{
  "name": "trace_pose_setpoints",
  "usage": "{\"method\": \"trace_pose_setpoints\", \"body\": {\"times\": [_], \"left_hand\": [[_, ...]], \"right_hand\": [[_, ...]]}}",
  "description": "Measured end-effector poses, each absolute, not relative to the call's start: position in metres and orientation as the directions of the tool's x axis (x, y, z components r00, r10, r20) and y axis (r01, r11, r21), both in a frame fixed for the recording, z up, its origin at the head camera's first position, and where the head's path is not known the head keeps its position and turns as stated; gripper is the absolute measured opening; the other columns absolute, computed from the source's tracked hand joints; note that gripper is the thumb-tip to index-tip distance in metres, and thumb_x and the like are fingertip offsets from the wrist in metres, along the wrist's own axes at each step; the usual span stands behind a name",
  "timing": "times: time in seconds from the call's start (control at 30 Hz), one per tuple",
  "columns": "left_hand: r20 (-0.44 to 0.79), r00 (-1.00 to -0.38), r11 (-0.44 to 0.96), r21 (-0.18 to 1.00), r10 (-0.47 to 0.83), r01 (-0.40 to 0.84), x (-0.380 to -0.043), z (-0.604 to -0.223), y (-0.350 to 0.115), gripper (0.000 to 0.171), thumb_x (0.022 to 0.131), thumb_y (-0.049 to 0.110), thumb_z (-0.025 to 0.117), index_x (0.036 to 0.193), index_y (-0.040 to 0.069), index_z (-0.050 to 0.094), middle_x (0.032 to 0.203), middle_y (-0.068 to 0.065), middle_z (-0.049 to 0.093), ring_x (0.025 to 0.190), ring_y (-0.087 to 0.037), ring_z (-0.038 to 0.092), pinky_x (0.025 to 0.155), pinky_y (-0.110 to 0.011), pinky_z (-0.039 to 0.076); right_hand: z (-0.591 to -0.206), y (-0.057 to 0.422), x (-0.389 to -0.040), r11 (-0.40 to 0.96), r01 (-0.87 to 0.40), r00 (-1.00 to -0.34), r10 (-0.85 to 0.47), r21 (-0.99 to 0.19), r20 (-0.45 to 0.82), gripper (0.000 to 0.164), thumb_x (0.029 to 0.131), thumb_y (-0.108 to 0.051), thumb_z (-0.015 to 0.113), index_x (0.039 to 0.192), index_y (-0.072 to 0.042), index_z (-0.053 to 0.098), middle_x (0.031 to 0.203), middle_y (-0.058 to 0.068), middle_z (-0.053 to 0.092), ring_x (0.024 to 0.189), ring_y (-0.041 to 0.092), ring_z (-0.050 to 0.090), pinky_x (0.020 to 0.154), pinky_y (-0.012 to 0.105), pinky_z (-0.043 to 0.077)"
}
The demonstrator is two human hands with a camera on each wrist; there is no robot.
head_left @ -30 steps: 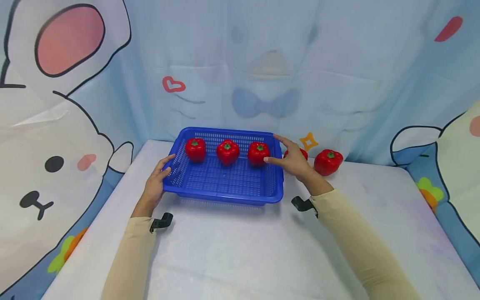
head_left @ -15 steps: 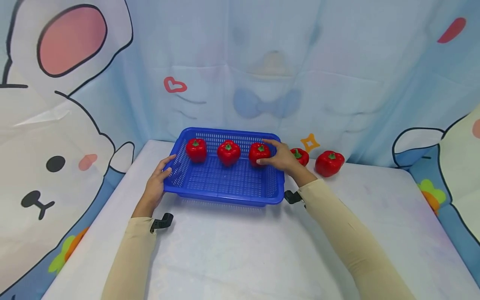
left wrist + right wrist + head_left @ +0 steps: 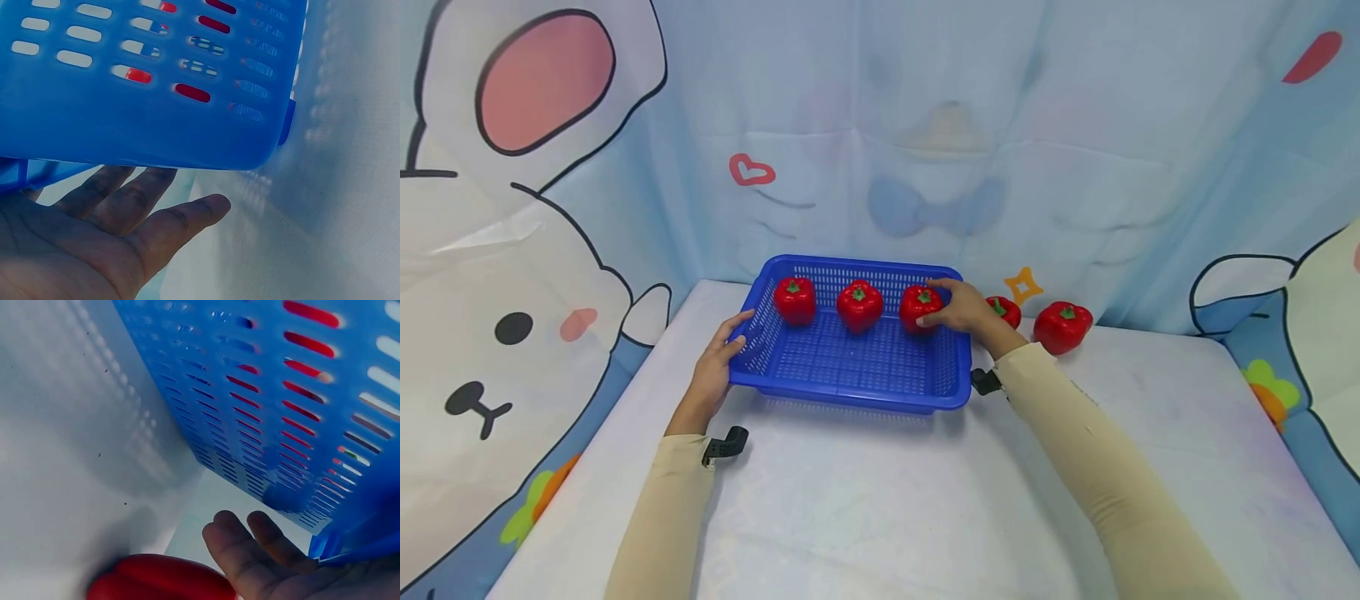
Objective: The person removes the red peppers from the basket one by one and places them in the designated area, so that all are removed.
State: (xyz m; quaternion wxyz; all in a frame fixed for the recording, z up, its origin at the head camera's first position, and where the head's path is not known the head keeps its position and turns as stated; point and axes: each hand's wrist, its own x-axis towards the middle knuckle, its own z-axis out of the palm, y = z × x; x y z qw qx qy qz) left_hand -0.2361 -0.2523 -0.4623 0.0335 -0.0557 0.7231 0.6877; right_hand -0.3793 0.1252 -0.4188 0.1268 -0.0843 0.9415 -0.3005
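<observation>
A blue plastic basket (image 3: 850, 398) holds a row of 3 red bell peppers: the left pepper (image 3: 795, 302), the middle pepper (image 3: 860, 307) and the right pepper (image 3: 917, 310). My left hand (image 3: 710, 372) rests against the basket's left rim with fingers extended; in the left wrist view its thumb (image 3: 187, 219) stands apart from the wall. Reaching over the right rim, my right hand (image 3: 964, 310) has thumb and index finger about the right pepper and appears to pinch it. The right wrist view shows other fingers (image 3: 234, 550) outside the slotted wall, hiding the pinch itself.
Just right of the basket, a red bell pepper (image 3: 1006, 312) is partly covered by my right hand. Another bell pepper (image 3: 1063, 327) lies farther right on the white tabletop (image 3: 865, 508). A printed blue curtain (image 3: 1075, 167) hangs behind the table.
My right hand has moved left from the basket's right rim onto the right pepper, its thumb and index finger closing about it. The left hand and the peppers keep their places.
</observation>
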Motion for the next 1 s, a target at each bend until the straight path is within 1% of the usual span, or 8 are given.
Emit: {"method": "trace_pose_setpoints", "body": {"times": [0.27, 0.47, 0.57, 0.67, 0.87, 0.9, 1.0], "left_hand": [[-0.130, -0.991, 0.036, 0.991, -0.045, -0.132, -0.235, -0.461, -0.253, 0.047, 0.108, 0.023, 0.027, 0.153, 0.037, 0.031, 0.167, 0.000, 0.009, 0.145, -0.035, 0.027, 0.117, -0.054, 0.028], [-0.124, -0.991, 0.047, 0.991, -0.046, -0.126, -0.235, -0.461, -0.251, 0.047, 0.108, 0.023, 0.027, 0.153, 0.036, 0.031, 0.167, 0.000, 0.009, 0.147, -0.036, 0.025, 0.118, -0.055, 0.026], [-0.121, -0.992, 0.049, 0.991, -0.042, -0.123, -0.237, -0.463, -0.251, 0.047, 0.108, 0.023, 0.027, 0.153, 0.035, 0.031, 0.167, -0.001, 0.009, 0.148, -0.036, 0.024, 0.118, -0.056, 0.026], [-0.121, -0.992, 0.042, 0.992, -0.037, -0.123, -0.238, -0.464, -0.251, 0.047, 0.108, 0.023, 0.028, 0.153, 0.035, 0.031, 0.167, -0.001, 0.010, 0.147, -0.036, 0.026, 0.117, -0.056, 0.027], [-0.120, -0.992, 0.033, 0.992, -0.029, -0.121, -0.238, -0.464, -0.252, 0.047, 0.108, 0.023, 0.027, 0.153, 0.036, 0.030, 0.166, -0.002, 0.012, 0.144, -0.035, 0.030, 0.115, -0.055, 0.031], [-0.118, -0.993, 0.030, 0.992, -0.027, -0.119, -0.238, -0.464, -0.252, 0.047, 0.108, 0.023, 0.027, 0.153, 0.036, 0.030, 0.166, -0.002, 0.012, 0.144, -0.035, 0.030, 0.115, -0.055, 0.031], [-0.113, -0.993, 0.034, 0.993, -0.029, -0.114, -0.239, -0.463, -0.253, 0.047, 0.108, 0.023, 0.027, 0.153, 0.036, 0.030, 0.166, -0.002, 0.012, 0.144, -0.035, 0.031, 0.115, -0.055, 0.032]], "right_hand": [[-0.415, 0.121, -0.378, 0.819, -0.093, -0.952, -0.239, -0.567, -0.189, 0.080, 0.083, -0.027, 0.078, 0.151, -0.013, 0.038, 0.157, 0.025, 0.031, 0.142, 0.045, 0.033, 0.112, 0.058, 0.035], [-0.420, 0.122, -0.377, 0.816, -0.094, -0.966, -0.213, -0.571, -0.146, 0.078, 0.080, -0.032, 0.081, 0.146, -0.013, 0.043, 0.151, 0.028, 0.034, 0.137, 0.046, 0.037, 0.109, 0.058, 0.038], [-0.423, 0.123, -0.375, 0.806, -0.083, -0.977, -0.181, -0.586, -0.111, 0.078, 0.079, -0.035, 0.081, 0.144, -0.014, 0.044, 0.147, 0.030, 0.033, 0.133, 0.047, 0.039, 0.107, 0.060, 0.040], [-0.424, 0.124, -0.371, 0.789, -0.079, -0.986, -0.151, -0.609, -0.068, 0.078, 0.078, -0.036, 0.082, 0.143, -0.014, 0.045, 0.147, 0.030, 0.032, 0.131, 0.048, 0.040, 0.104, 0.062, 0.042], [-0.424, 0.125, -0.363, 0.750, -0.119, -0.992, -0.118, -0.651, 0.045, 0.078, 0.078, -0.036, 0.082, 0.142, -0.012, 0.045, 0.155, 0.027, 0.025, 0.140, 0.049, 0.028, 0.105, 0.065, 0.038], [-0.423, 0.125, -0.362, 0.743, -0.131, -0.991, -0.115, -0.656, 0.067, 0.079, 0.078, -0.035, 0.082, 0.142, -0.011, 0.044, 0.155, 0.027, 0.025, 0.141, 0.049, 0.027, 0.106, 0.066, 0.038], [-0.422, 0.124, -0.361, 0.717, -0.169, -0.986, -0.114, -0.676, 0.126, 0.080, 0.078, -0.034, 0.081, 0.143, -0.008, 0.041, 0.154, 0.024, 0.031, 0.141, 0.046, 0.030, 0.106, 0.064, 0.038]]}}
